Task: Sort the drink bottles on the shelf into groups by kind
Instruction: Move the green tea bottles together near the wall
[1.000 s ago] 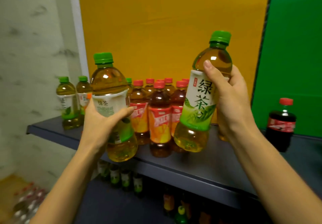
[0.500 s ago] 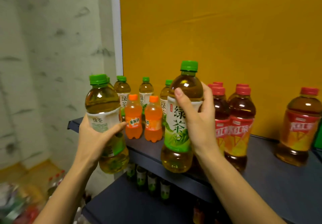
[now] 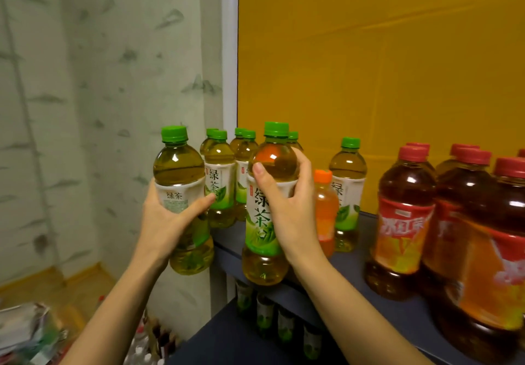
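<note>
- Drink bottles, two green tea ones in play right now: one green tea bottle (image 3: 181, 203) wrapped in the left hand (image 3: 167, 222), the other green tea bottle (image 3: 268, 208) wrapped in the right hand (image 3: 292, 211)
- Both grips closed round the label area, both bottles upright and off the shelf (image 3: 355, 268), hanging out past its front left corner
- Green tea cluster (image 3: 227, 177) standing at the back left of the shelf, just behind the two held bottles; one more green tea bottle (image 3: 348, 194) a bit to the right of it
- Small orange soda bottle (image 3: 325, 211) wedged between that stray green tea and the right hand, so not quite sorted there yet
- Red-capped iced tea bottles (image 3: 454, 222) bunched up on the right, well apart from the green caps
- Looks like the carry-over step, about to park both with their own kind
- Next move probably needs: lowering each one onto bare shelf just in front of the cluster, staying upright, not knocking the neighbours
- Left one is hanging beyond the shelf edge, so needs shifting right before letting go
- More bottles on the lower shelf (image 3: 216, 344), too dark to say much
</note>
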A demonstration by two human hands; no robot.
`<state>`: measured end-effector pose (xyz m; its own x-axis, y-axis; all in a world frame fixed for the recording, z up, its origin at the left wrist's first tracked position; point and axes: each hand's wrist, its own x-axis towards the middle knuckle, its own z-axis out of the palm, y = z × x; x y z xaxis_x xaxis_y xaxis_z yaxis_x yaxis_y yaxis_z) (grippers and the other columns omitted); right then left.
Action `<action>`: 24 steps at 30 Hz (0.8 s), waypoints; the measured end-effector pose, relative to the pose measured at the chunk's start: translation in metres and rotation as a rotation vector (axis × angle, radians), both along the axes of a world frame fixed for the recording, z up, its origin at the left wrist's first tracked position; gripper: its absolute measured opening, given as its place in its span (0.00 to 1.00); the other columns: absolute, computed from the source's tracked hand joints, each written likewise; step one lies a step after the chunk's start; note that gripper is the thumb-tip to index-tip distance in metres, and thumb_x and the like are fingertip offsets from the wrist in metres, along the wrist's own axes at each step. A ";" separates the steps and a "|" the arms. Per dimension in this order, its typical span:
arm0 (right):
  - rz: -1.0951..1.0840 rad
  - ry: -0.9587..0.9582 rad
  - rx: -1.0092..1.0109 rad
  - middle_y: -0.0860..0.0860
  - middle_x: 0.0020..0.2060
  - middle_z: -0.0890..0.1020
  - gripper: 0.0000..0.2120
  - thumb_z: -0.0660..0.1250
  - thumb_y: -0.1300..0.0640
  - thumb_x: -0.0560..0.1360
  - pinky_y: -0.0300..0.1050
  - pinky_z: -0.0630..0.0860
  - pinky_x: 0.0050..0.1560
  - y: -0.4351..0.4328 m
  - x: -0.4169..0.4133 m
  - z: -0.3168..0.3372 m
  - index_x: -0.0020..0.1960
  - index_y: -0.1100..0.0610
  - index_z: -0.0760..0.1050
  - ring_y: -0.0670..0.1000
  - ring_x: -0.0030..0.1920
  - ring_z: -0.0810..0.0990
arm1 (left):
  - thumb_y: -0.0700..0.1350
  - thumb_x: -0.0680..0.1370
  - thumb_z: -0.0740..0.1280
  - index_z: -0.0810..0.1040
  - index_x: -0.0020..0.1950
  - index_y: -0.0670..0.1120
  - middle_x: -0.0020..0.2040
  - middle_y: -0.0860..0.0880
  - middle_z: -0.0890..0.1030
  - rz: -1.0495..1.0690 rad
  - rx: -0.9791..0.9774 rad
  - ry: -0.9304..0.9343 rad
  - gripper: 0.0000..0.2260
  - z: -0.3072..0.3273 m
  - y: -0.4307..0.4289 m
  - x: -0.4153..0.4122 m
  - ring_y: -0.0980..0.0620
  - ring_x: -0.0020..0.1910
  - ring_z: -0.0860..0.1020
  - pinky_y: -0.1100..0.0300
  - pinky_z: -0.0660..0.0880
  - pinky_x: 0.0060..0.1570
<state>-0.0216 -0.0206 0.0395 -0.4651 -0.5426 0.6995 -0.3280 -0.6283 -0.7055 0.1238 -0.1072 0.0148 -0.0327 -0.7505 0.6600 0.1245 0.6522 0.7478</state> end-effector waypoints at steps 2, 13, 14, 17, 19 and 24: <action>-0.030 0.021 -0.009 0.49 0.59 0.75 0.32 0.68 0.40 0.66 0.40 0.74 0.59 -0.023 0.012 -0.002 0.65 0.49 0.65 0.46 0.60 0.75 | 0.39 0.64 0.75 0.70 0.59 0.48 0.49 0.56 0.78 -0.006 -0.015 -0.010 0.27 0.000 -0.030 0.004 0.69 0.42 0.79 0.74 0.75 0.39; -0.291 0.015 0.063 0.40 0.62 0.65 0.33 0.69 0.47 0.70 0.14 0.58 0.50 -0.112 0.034 -0.020 0.71 0.49 0.59 0.33 0.60 0.62 | 0.48 0.63 0.77 0.68 0.64 0.48 0.54 0.55 0.78 -0.157 0.008 -0.106 0.32 -0.011 -0.150 0.006 0.59 0.53 0.77 0.61 0.75 0.50; -0.311 0.012 0.068 0.40 0.62 0.64 0.33 0.69 0.47 0.70 0.14 0.57 0.50 -0.117 0.034 -0.021 0.71 0.49 0.59 0.33 0.61 0.62 | 0.47 0.63 0.76 0.68 0.65 0.48 0.54 0.54 0.78 -0.169 0.025 -0.091 0.32 -0.012 -0.156 0.003 0.59 0.53 0.77 0.61 0.75 0.51; -0.357 -0.001 0.077 0.38 0.60 0.65 0.33 0.69 0.48 0.71 0.14 0.58 0.50 -0.129 0.030 -0.021 0.71 0.51 0.57 0.27 0.56 0.64 | 0.49 0.65 0.74 0.68 0.62 0.49 0.53 0.54 0.77 -0.183 0.053 -0.080 0.28 -0.014 -0.170 -0.005 0.60 0.52 0.76 0.62 0.74 0.48; -0.385 -0.014 0.083 0.42 0.61 0.67 0.32 0.68 0.48 0.72 0.16 0.61 0.51 -0.135 0.027 -0.023 0.70 0.52 0.57 0.32 0.57 0.67 | 0.49 0.67 0.73 0.67 0.59 0.50 0.49 0.57 0.76 -0.175 0.078 -0.091 0.24 -0.016 -0.177 -0.011 0.60 0.49 0.76 0.63 0.73 0.44; -0.489 -0.008 0.113 0.42 0.62 0.63 0.31 0.65 0.45 0.73 0.14 0.56 0.51 -0.146 0.026 -0.026 0.71 0.50 0.55 0.38 0.62 0.61 | 0.52 0.71 0.70 0.66 0.56 0.47 0.49 0.50 0.76 -0.135 0.085 -0.095 0.20 -0.019 -0.177 -0.028 0.52 0.48 0.77 0.65 0.72 0.39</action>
